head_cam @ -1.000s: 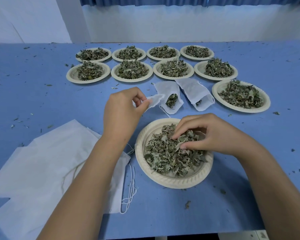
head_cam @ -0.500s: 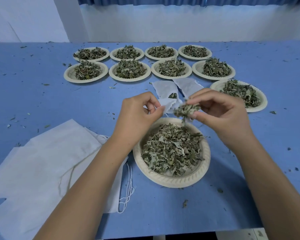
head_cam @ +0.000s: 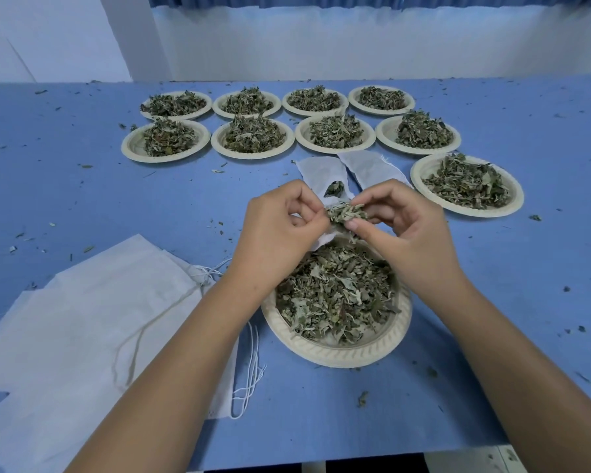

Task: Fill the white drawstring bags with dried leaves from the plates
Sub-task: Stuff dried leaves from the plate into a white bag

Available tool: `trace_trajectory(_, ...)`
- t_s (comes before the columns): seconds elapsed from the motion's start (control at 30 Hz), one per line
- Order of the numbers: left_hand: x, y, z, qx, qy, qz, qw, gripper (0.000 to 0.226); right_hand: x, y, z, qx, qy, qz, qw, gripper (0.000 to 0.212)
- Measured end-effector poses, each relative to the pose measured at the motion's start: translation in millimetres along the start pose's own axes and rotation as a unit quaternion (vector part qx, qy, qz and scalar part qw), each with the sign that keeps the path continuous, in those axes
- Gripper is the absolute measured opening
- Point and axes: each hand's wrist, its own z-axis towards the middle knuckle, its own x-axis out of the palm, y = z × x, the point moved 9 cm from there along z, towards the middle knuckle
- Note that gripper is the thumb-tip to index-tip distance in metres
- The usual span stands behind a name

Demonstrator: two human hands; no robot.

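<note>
Pinching leaves (head_cam: 347, 213), right hand (head_cam: 406, 233) sits just beside left hand (head_cam: 277, 230) gripping the bag (head_cam: 324, 239).

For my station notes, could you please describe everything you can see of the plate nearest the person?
The nearest plate is round, cream and looks like pressed paper, with a ribbed rim. It lies flat on the blue table, heaped with dried grey-green leaves. Both hands are just above its far edge: the left hand pinches a small white bag, the right hand a tuft of leaves.
</note>
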Motion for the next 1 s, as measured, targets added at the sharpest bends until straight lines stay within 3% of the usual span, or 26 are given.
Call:
trace_trajectory(0.13,-6.3,-5.2,-1.7,0.026,-0.036,-0.003,0.999,0.022,2.9,5.3,-1.6,-0.03,0.004,-0.105,0.994,0.024)
trace_trajectory(0.23,-1.5,-9.7,-4.3,0.048,-0.022,-0.002,0.999,0.026,13.1,16.6,-3.8,-0.105,0.022,-0.235,0.966,0.013)
trace_trajectory(0.33,3.9,-11.8,-5.8,0.059,-0.009,0.024,0.998,0.021,25.9,16.1,-4.7,-0.131,0.058,-0.291,0.946,0.015)
trace_trajectory(0.47,-5.8,-11.9,-4.6,0.072,-0.048,0.031,0.996,0.014,24.6,20.0,-6.5,-0.123,0.061,-0.26,0.956,0.026)
trace_trajectory(0.53,-10.4,-12.3,-4.7,0.077,-0.063,0.022,0.995,0.013,21.7,28.0,-9.0,-0.152,0.046,-0.249,0.956,0.018)
trace_trajectory(0.7,-1.5,-14.3,-7.2,0.07,-0.019,-0.027,0.997,0.015,31.5,35.7,-12.9,-0.216,0.053,-0.286,0.932,0.015)
trace_trajectory(1.0,-3.1,-8.1,-4.3,0.045,-0.029,-0.06,0.997,0.016,17.6,32.0,-10.9,-0.157,-0.002,-0.2,0.967,0.018)
